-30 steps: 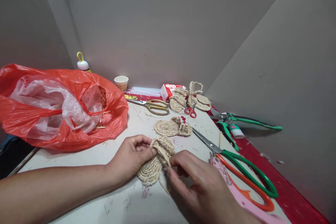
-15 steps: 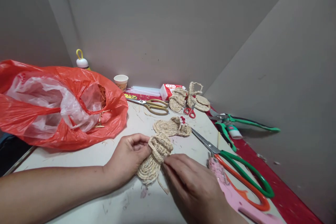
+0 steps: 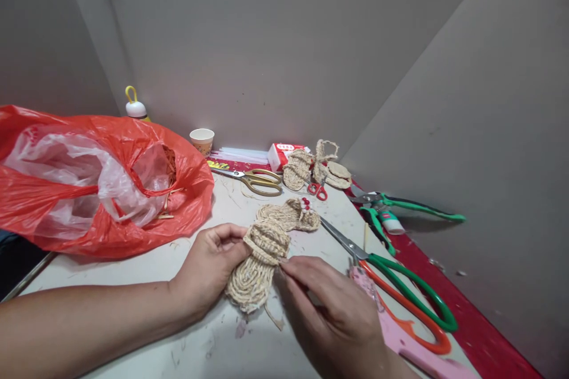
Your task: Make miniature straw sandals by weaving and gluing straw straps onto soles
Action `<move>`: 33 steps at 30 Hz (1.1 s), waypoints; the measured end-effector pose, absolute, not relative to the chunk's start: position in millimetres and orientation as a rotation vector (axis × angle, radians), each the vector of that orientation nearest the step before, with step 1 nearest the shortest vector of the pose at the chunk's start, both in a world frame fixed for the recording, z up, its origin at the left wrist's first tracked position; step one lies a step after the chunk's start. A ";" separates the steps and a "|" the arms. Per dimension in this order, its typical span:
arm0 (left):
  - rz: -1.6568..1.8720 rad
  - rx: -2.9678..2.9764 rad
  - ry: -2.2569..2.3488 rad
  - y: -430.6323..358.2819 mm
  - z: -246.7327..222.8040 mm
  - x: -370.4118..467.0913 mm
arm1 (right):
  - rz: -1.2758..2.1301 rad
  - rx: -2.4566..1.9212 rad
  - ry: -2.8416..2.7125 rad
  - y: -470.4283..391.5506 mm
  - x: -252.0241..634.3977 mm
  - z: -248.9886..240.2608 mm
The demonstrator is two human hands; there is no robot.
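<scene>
The left hand [image 3: 207, 269] pinches one side of the slipper [image 3: 251, 284], the right hand [image 3: 335, 302] the other; it looks light, pliable, grippy, best held by its edges.

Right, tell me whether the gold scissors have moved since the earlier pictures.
No. The gold scissors lie the same against the cup; both slid slightly left in view together, so likely only the camera shifted.

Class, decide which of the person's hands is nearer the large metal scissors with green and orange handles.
Right: the right hand is close by, left of the scissors; the left hand is farther left, at the far-left edge of the beige, woven, slipper-shaped piece.
</scene>
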State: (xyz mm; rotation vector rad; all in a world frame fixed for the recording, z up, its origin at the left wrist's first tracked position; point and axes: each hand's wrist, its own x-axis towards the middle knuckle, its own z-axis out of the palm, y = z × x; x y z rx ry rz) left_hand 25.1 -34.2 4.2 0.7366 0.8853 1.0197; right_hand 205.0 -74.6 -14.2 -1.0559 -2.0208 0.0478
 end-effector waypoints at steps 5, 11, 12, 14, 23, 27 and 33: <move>1.031 0.731 0.890 -37.2 5.6 24.3 | 0.197 -1.064 -1.838 -72.9 198.4 -12.6; 1.017 0.756 0.897 -41.5 8.5 24.6 | 0.368 -1.096 -1.752 -71.5 197.2 -13.3; 1.015 0.759 0.900 -42.1 8.9 24.8 | 0.379 -1.100 -1.737 -71.6 197.0 -13.1; 1.012 0.757 0.905 -43.2 9.5 25.3 | 0.394 -1.127 -1.703 -71.7 196.2 -12.7; 1.057 0.748 0.888 -48.6 15.8 26.0 | 0.512 -1.131 -1.481 -70.8 191.8 -6.5; 1.064 0.754 0.852 -48.7 13.6 24.9 | 0.662 -1.153 -1.335 -70.6 190.2 -4.6; 1.041 0.767 0.863 -46.3 9.9 25.1 | 1.083 -1.227 -1.031 -68.4 187.7 -4.6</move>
